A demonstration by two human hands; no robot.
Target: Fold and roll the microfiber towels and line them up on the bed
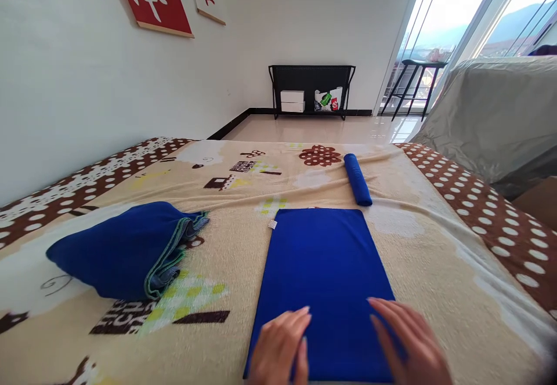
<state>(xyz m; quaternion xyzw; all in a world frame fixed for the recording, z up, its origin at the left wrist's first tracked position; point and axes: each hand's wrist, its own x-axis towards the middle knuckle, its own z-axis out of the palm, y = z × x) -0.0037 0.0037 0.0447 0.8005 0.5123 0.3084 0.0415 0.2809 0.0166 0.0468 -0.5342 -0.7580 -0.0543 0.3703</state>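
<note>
A blue towel (322, 269) lies spread flat on the patterned blanket, with a small white tag (272, 224) at its far left corner. Over the towel's near left part is my left hand (282, 347), its fingers bent a little and nothing held in them. My right hand (409, 341) is at the near right edge, fingers stretched out and thumb apart, slightly blurred. Beyond the towel's far right corner rests a rolled blue towel (358, 180). To the left sits a loose pile of blue towels (126, 249) with greenish edges showing.
The beige blanket (235, 246) with brown dotted borders covers the bed. Past its far edge stands a black rack (313, 77) against the wall. A stool (415, 80) is by the window, and a grey-covered bulky object (491, 118) is at right.
</note>
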